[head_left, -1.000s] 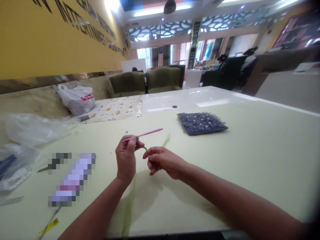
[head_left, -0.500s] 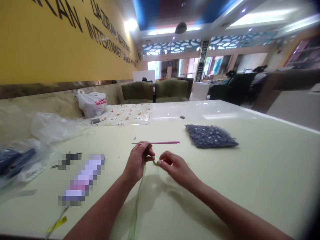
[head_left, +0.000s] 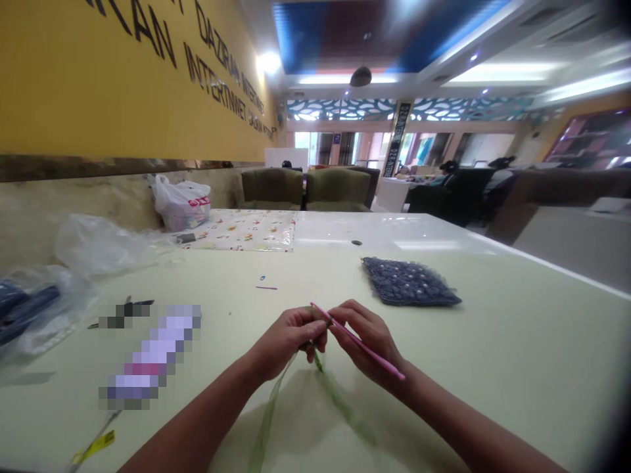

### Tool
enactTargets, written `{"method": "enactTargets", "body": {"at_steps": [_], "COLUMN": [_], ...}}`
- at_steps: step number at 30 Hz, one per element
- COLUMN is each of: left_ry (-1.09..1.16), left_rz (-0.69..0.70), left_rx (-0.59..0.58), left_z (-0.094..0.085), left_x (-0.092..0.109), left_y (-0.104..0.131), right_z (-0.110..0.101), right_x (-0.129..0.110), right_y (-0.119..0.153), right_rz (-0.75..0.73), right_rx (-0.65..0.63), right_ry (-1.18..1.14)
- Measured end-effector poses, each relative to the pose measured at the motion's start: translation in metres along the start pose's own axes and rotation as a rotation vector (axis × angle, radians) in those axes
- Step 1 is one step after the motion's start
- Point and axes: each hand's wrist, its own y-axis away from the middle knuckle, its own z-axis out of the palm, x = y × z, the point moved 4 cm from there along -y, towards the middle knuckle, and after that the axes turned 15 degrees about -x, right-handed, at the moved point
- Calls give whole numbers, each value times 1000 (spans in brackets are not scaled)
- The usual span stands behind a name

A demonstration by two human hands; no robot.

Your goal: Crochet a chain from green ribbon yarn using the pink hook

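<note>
Pinched in my left hand (head_left: 298, 332) is a length of sheer green ribbon (head_left: 267, 420). One strand runs down from it towards me, and another hangs to the right with a small bunched or knotted piece (head_left: 318, 360) near my fingers. My right hand (head_left: 367, 338) grips a pink crochet hook (head_left: 369, 353), which slants across its fingers. The hook's far tip meets the ribbon at my left fingertips; the exact contact is hidden. On the table beyond my hands lie a thin purple needle (head_left: 267, 288) and a small blue clip-like ring (head_left: 263, 278).
A dark blue beaded, textured piece (head_left: 411, 282) lies at the right. To the left are a blurred-out lilac object (head_left: 160, 351), a dark tool (head_left: 125, 312) and clear plastic bags (head_left: 98, 246). A white carrier bag (head_left: 181, 202) stands by the wall. Chairs (head_left: 340, 187) stand beyond the table.
My right hand has let go of the ribbon end and taken up the pink crochet hook, which lay beyond my left hand. Both hands have come together, lower and slightly right.
</note>
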Motion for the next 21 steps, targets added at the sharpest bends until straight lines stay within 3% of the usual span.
{"method": "enactTargets", "body": {"at_steps": [8, 13, 21], "left_ry": [-28, -55, -6], "left_rz": [-128, -84, -76], "left_rx": [63, 127, 119], "left_z": [-2, -6, -7], "left_x": [-9, -6, -6], "left_y": [-1, 0, 1], "right_z": [-3, -6, -3], "right_x": [8, 13, 12], "right_y": [10, 11, 11], "right_rz": [106, 171, 195], "right_rx": [56, 79, 81], "right_ry": [-198, -301, -341]}}
